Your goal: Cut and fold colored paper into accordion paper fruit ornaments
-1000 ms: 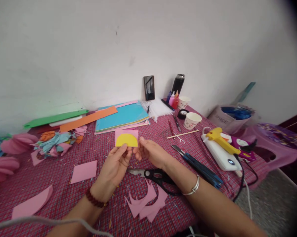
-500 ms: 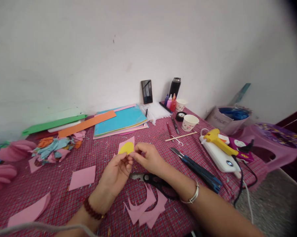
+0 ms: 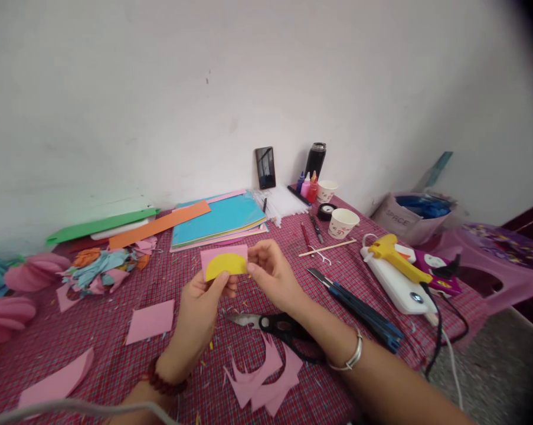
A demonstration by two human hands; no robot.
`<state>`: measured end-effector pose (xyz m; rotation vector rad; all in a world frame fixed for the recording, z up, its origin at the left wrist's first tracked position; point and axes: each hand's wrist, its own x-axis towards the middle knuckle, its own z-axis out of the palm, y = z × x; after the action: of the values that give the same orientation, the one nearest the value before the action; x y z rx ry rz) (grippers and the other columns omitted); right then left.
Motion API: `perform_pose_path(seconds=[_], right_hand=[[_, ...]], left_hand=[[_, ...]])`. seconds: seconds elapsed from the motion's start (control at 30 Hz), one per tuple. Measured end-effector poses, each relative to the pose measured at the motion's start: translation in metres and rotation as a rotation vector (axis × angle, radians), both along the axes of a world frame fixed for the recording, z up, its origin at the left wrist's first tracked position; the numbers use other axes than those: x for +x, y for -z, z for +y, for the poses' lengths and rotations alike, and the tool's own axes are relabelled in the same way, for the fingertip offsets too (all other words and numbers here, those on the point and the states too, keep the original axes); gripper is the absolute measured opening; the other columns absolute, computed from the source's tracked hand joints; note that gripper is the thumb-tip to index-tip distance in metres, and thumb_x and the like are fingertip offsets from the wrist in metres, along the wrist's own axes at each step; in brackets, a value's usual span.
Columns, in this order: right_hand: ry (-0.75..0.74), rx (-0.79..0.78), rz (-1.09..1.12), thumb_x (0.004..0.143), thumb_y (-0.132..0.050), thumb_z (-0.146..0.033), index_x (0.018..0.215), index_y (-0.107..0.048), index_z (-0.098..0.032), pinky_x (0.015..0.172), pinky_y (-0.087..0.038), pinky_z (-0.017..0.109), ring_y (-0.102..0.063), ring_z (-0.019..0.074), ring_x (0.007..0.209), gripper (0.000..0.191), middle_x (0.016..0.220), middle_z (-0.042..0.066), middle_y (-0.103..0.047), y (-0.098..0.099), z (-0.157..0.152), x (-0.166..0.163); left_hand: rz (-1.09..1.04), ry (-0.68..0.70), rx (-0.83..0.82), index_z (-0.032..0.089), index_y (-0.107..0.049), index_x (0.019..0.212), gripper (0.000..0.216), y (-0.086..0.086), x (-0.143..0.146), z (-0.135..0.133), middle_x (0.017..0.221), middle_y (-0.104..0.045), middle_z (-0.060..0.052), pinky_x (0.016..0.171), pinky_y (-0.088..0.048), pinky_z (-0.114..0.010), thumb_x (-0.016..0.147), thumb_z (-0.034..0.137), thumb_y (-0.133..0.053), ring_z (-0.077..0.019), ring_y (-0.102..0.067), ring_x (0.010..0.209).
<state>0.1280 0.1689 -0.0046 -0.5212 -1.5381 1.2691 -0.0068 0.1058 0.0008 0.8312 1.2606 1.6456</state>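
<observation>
Between my two hands, above the table, is a pink paper rectangle (image 3: 224,251) with a yellow half-round paper piece (image 3: 226,265) lying against it. My left hand (image 3: 204,298) pinches both papers along the lower edge, thumb on the yellow piece. At the right end, my right hand (image 3: 272,274) grips the pink paper between thumb and fingers. Below them lie black-handled scissors (image 3: 266,323), partly hidden by my right forearm. Curved pink paper offcuts (image 3: 266,378) are nearer me, and a pink paper square (image 3: 151,321) lies left of my left hand.
At left are crumpled paper scraps (image 3: 100,268) and pink folded-paper shapes (image 3: 31,271). Coloured sheets (image 3: 222,215) lie behind. On the right are a utility knife (image 3: 359,307), paper cups (image 3: 343,224), a yellow glue gun (image 3: 396,257) and a white power bank (image 3: 392,286).
The pink and yellow papers have turned to lie broadside to me, their faces now showing more fully. My left thumb has shifted along the lower edge, and my right hand has risen slightly.
</observation>
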Motion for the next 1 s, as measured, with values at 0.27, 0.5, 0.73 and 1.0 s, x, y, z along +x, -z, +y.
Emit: perform_pose_path(seconds=[0.27,0.5,0.73,1.0], right_hand=[[0.026,0.06,-0.151,0.087,-0.056,-0.024,0.096,-0.059,-0.021,0.065,-0.042,0.026,-0.051,0.0125,0.07,0.009,0.08,0.0,-0.055,-0.003,0.004,0.006],[-0.084,-0.125,-0.162,0.079,-0.064,-0.028,0.094,-0.057,-0.02,0.059,-0.04,0.025,-0.049,0.0123,0.065,0.018,0.077,-0.001,-0.053,0.002,0.008,0.005],[-0.038,0.111,-0.207,0.077,-0.065,-0.024,0.066,-0.059,-0.018,0.068,-0.04,0.027,-0.052,0.0135,0.075,0.014,0.079,0.001,-0.056,-0.007,0.008,0.008],[0.006,0.099,-0.261,0.078,-0.063,-0.025,0.064,-0.057,-0.017,0.056,-0.034,0.024,-0.046,0.011,0.06,0.018,0.069,-0.001,-0.055,-0.007,0.003,0.006]], left_hand=[[0.322,0.029,-0.102,0.012,-0.064,0.08,0.017,0.0,0.001,-0.003,0.064,-0.066,-0.002,0.05,-0.047,-0.023,0.074,0.028,-0.065,-0.0122,-0.058,0.051],[0.549,0.123,-0.129,0.013,-0.062,0.081,0.019,-0.001,0.0,-0.007,0.064,-0.062,-0.001,0.049,-0.042,-0.023,0.079,0.032,-0.057,-0.0136,-0.056,0.053],[0.578,0.195,-0.108,0.015,-0.057,0.071,0.017,-0.004,0.002,-0.006,0.058,-0.055,0.001,0.047,-0.037,-0.023,0.078,0.03,-0.055,-0.012,-0.049,0.051],[0.488,0.271,-0.128,0.015,-0.056,0.074,0.015,0.004,0.0,-0.007,0.058,-0.057,0.0,0.048,-0.04,-0.025,0.078,0.029,-0.057,-0.013,-0.051,0.05]])
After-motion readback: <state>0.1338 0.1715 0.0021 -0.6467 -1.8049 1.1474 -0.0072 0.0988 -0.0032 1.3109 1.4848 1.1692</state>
